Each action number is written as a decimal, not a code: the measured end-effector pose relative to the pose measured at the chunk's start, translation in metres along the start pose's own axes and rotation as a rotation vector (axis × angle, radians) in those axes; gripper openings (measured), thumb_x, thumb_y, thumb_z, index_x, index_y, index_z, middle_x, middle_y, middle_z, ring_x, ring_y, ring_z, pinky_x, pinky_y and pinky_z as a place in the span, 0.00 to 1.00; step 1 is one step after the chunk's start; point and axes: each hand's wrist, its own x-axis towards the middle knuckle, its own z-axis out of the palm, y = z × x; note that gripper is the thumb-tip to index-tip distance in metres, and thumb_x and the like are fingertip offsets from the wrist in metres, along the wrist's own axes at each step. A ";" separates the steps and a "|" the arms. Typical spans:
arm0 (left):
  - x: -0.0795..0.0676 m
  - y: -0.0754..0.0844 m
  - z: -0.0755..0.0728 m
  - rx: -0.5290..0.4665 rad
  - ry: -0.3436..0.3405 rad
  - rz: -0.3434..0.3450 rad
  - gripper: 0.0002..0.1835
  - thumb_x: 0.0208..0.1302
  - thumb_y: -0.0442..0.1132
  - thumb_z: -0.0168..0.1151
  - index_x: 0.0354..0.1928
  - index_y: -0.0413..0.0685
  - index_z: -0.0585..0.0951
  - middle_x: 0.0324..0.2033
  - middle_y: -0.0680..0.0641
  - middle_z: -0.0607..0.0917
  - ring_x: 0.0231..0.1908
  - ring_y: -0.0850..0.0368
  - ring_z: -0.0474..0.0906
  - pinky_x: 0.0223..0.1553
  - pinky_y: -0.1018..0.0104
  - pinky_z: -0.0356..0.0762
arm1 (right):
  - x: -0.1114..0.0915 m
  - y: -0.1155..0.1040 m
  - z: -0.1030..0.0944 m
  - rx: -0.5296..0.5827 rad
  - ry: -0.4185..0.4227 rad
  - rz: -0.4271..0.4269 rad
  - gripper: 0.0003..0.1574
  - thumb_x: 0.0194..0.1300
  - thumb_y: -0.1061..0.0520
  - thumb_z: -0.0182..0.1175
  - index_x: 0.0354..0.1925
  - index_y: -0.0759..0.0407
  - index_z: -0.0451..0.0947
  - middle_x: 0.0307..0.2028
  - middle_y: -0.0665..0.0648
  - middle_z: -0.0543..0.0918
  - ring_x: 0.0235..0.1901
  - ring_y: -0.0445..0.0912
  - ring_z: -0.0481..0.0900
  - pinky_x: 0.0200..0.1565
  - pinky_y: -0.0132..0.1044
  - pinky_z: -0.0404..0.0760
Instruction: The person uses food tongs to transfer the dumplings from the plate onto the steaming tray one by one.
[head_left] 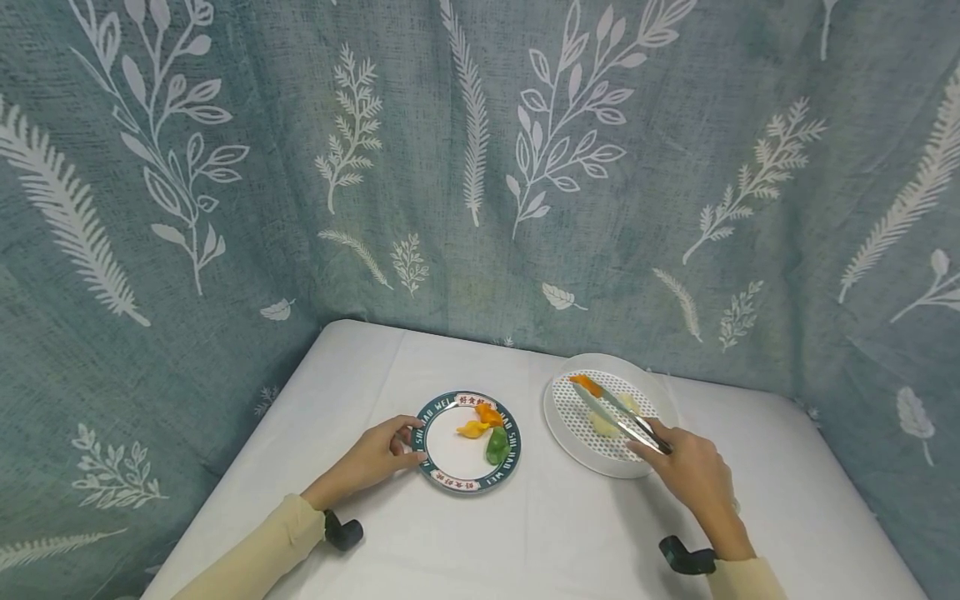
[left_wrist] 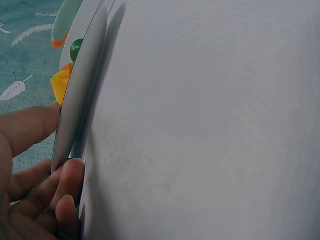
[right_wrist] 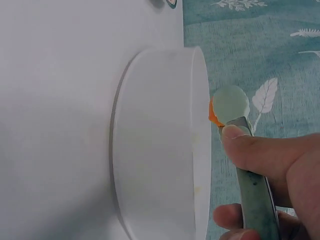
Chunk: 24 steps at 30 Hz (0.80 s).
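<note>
In the head view, the right hand [head_left: 693, 471] at the lower right has its fingers curled round the tongs [head_left: 626, 417], whose tips pinch an orange piece [head_left: 587, 384] over the perforated white basket [head_left: 553, 421]. A light, even squeeze should suit such a small piece, with the tips high enough to miss the rim. The left hand [head_left: 382, 450], left of centre, grips the edge of the patterned plate [head_left: 450, 454], best held level on the worktop [head_left: 465, 542]. The pinched piece looks bright and narrow; on the plate lie a yellow piece [head_left: 473, 429], another orange one [head_left: 488, 414] and a green piece [head_left: 497, 446], and pale pieces [head_left: 603, 425] sit in the basket.

In the left wrist view, thumb and fingers at the lower left close on the plate's rim from either side, a hold that should stop it sliding.

In the right wrist view, the thumb presses the tongs right of centre; an orange edge shows beside their rounded, pale green tip.
</note>
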 end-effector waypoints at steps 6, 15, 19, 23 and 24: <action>-0.001 0.001 0.001 -0.004 0.005 -0.006 0.30 0.61 0.44 0.77 0.63 0.50 0.79 0.39 0.55 0.79 0.33 0.60 0.72 0.30 0.67 0.73 | 0.005 0.013 -0.002 -0.027 -0.038 0.030 0.45 0.64 0.33 0.68 0.66 0.62 0.77 0.47 0.72 0.85 0.26 0.51 0.75 0.21 0.44 0.69; -0.002 0.002 -0.001 -0.004 -0.011 0.026 0.29 0.62 0.44 0.76 0.64 0.48 0.78 0.40 0.54 0.79 0.32 0.59 0.72 0.30 0.67 0.73 | 0.012 0.028 -0.001 -0.036 -0.091 0.095 0.48 0.64 0.29 0.66 0.68 0.61 0.75 0.54 0.75 0.81 0.28 0.52 0.75 0.21 0.43 0.69; -0.003 0.002 -0.001 0.005 -0.014 0.024 0.30 0.62 0.44 0.76 0.64 0.48 0.78 0.41 0.54 0.79 0.32 0.59 0.73 0.30 0.68 0.73 | 0.013 0.030 -0.002 -0.030 -0.090 0.105 0.48 0.64 0.29 0.66 0.68 0.61 0.75 0.55 0.75 0.81 0.27 0.52 0.74 0.21 0.42 0.68; -0.003 0.004 -0.002 0.003 -0.007 0.009 0.29 0.62 0.44 0.76 0.64 0.49 0.78 0.40 0.55 0.80 0.33 0.60 0.73 0.30 0.68 0.73 | 0.014 0.030 -0.003 -0.022 -0.087 0.108 0.48 0.64 0.30 0.66 0.68 0.62 0.75 0.54 0.75 0.81 0.26 0.51 0.73 0.21 0.42 0.68; -0.003 0.004 -0.002 0.002 -0.005 0.009 0.29 0.62 0.44 0.76 0.64 0.49 0.78 0.40 0.55 0.80 0.33 0.59 0.73 0.30 0.67 0.73 | 0.014 0.030 -0.002 -0.021 -0.088 0.110 0.48 0.64 0.30 0.66 0.68 0.62 0.75 0.54 0.75 0.81 0.26 0.51 0.73 0.21 0.42 0.68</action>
